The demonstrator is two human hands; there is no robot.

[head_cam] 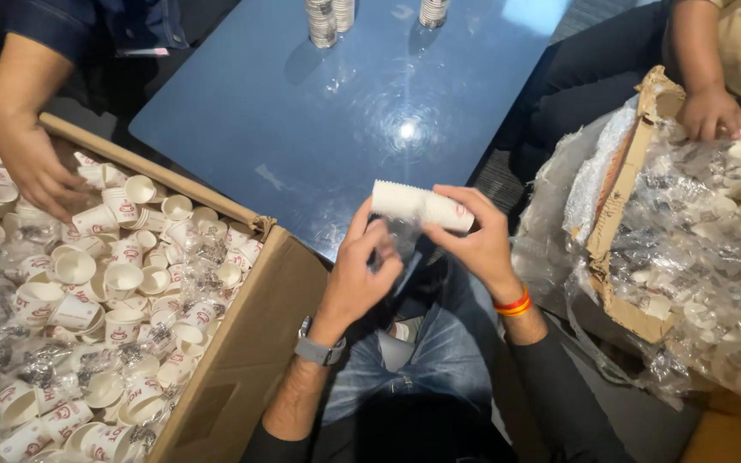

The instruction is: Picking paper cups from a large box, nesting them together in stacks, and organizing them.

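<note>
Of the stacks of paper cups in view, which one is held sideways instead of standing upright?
The stack of cups between the left hand and right hand, lying horizontally. The other stacks stand upright at the blue table's far edge.

head cam | looks steeply down | close over lap, table (pixel 319 120)

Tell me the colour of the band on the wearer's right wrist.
Red and orange wristband, head view.

left hand (pixel 360 273): fingers curled | right hand (pixel 473 240): fingers pinched, raised
</note>
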